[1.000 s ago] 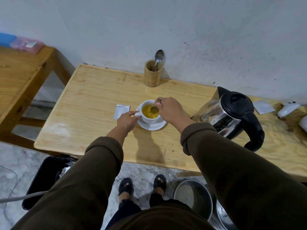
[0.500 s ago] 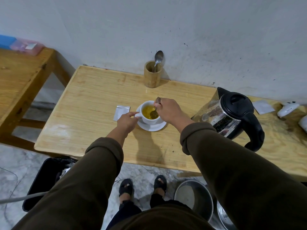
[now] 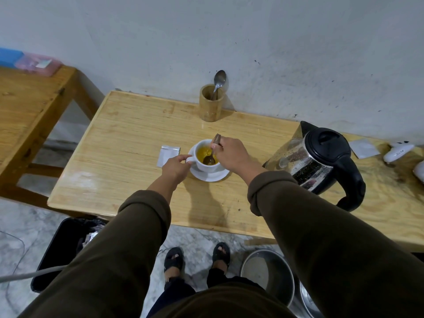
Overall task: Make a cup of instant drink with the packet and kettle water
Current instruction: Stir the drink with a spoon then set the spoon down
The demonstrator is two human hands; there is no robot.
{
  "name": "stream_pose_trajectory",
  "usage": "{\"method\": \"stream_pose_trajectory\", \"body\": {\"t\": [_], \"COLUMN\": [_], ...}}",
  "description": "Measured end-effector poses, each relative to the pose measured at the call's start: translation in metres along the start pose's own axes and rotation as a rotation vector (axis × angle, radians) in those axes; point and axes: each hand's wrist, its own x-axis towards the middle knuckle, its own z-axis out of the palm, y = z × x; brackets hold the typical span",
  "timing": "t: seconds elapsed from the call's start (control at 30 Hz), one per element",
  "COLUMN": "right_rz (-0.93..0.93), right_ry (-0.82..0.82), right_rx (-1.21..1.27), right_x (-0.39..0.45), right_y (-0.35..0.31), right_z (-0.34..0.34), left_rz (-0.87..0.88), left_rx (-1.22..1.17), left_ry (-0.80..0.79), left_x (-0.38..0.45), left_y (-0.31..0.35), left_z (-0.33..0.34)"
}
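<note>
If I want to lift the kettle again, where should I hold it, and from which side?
Grip the kettle by its black loop handle, probably coming from the near right: the handle juts toward the table's front edge, while the spout faces the wall, and the steel body may be hot.

there is only one view, from a wide-angle camera on the person's head. it looks forward and steeply down over both sleeves to the wooden table [image 3: 128, 134], which is near, at arm's reach. the wall behind the table's far edge fills the top, and the floor and the feet show below its near edge.
</note>
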Motion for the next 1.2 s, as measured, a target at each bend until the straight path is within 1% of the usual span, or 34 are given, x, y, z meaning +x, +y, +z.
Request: {"method": "stream_pose_trajectory", "body": {"t": [0.1, 0.2, 0.33, 0.5, 0.6, 0.73, 0.9, 1.03, 1.1, 1.2], "right_rz": [-0.008, -0.015, -0.045, -0.021, -0.011, -0.016, -0.004, -0.004, -0.001, 0.009], "right_ry": [0.042, 0.075, 0.019, -0.026, -0.017, 0.037, -0.002, -0.025, -0.002, 0.038], "right_rx": [-0.064, -0.032, 0.036, 0.07, 0.027, -0.06, 0.048, 0.061, 0.048, -0.04], "right_x": [0.0012, 0.0011, -0.0016, -0.0005, 0.001, 0.0027, 0.0003, 0.0004, 0.0012, 0.0028], "right_y": [0.0032, 0.0033, 0.0007, -0.0001, 0.0023, 0.0051, 0.0013, -0.0007, 0.0004, 0.0041], "right_z": [0.0007, 0.0011, 0.0015, -0.0007, -0.0021, -0.0027, -0.0012, -0.0002, -0.0014, -0.0019], "left_rz": [-0.001, -0.004, -0.005, -0.007, -0.011, -0.01, -0.014, 0.003, 0.011, 0.014], "left_rx": [-0.002, -0.007, -0.013, -0.017, -0.019, -0.011, -0.003, 0.014, 0.02, 0.019], "left_ry": [0.001, 0.001, -0.002, -0.003, 0.0, 0.002, -0.002, -0.005, -0.003, -0.001], "left_x": [-0.0002, -0.0006, -0.0001, 0.0001, -0.0004, -0.0012, -0.002, -0.0029, -0.0032, -0.0036], "left_y": [0.0, 0.0001, -0.0002, 0.0003, 0.0004, 0.0011, 0.0017, 0.0021, 0.0025, 0.0022], "left_z": [0.0001, 0.0001, 0.0002, 0.0001, 0.0003, 0.0005, 0.0, -0.0009, -0.0008, -0.0006]}}
